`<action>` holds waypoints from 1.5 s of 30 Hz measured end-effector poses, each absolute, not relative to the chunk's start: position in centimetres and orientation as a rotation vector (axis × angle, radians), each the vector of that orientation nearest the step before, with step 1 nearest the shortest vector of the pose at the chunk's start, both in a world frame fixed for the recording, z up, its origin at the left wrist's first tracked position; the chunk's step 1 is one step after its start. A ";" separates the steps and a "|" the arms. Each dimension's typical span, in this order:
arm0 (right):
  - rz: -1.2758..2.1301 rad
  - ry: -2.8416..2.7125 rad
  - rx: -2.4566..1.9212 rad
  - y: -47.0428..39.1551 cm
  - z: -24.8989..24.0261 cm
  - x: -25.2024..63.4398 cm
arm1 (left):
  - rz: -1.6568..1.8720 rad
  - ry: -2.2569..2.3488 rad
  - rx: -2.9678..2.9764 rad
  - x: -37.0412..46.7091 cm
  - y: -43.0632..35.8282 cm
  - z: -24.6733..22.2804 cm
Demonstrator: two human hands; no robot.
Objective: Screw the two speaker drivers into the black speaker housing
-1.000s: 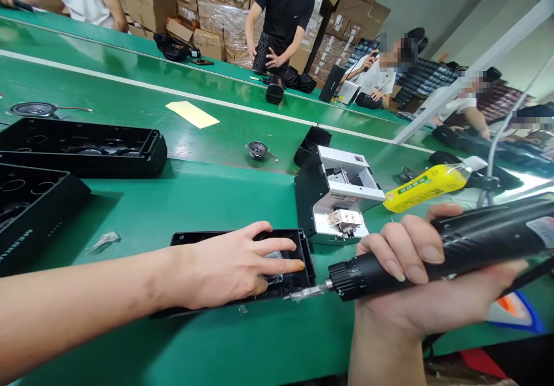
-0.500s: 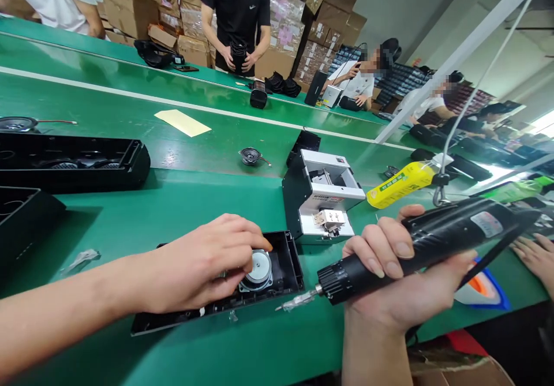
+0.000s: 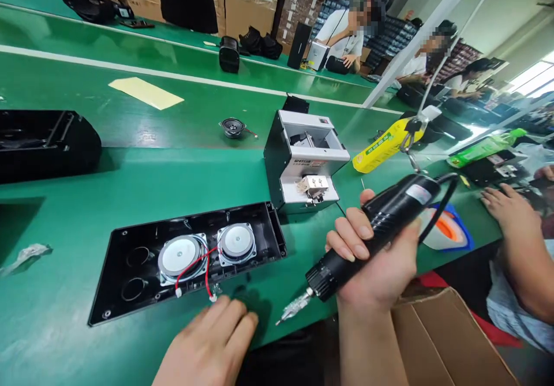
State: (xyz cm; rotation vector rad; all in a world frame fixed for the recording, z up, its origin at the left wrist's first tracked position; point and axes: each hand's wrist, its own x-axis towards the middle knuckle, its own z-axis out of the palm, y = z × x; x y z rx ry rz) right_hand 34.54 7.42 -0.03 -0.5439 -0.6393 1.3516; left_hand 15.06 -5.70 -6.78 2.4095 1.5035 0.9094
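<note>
At your far left, a black casing [image 3: 82, 146] lies on the green worktop [image 3: 142, 178], cut off by the edge of the view. Nearer you is a crumpled scrap of clear plastic [image 3: 29, 254], and farther back a yellow sheet [image 3: 146, 93].

In front of you, the open housing [image 3: 125, 247] lies at a slant on the worktop, its hollow side up. Two round openings sit in its left part; to their right are the larger speaker [image 3: 179, 255] and then the smaller speaker [image 3: 236, 240], both with pale backs upward. Red wires [image 3: 207, 270] run across them, and their white plugs hang over the housing's near edge.

Your left hand [image 3: 210, 340] is just beside that edge, its fingers curled close together near one plug; you cannot tell from here whether they pinch anything. A loose speaker [image 3: 232, 127] lies beyond the housing, with a silver-and-black machine [image 3: 309, 161] to its right.

Your right hand [image 3: 376, 265] has its fingers wrapped around a black electric screwdriver [image 3: 367, 230], its plastic-wrapped bit pointing down and left, apart from the housing. Farther right are a yellow bottle [image 3: 381, 143], a white-and-orange roll [image 3: 445, 231] on something blue, a green-labelled bottle [image 3: 482, 148] and another person's hand [image 3: 508, 207] on the worktop.
</note>
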 end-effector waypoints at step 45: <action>1.501 -0.507 -0.333 5.0 0.3 35.0 | 1.029 1.154 1.057 21.1 -6.2 -2.3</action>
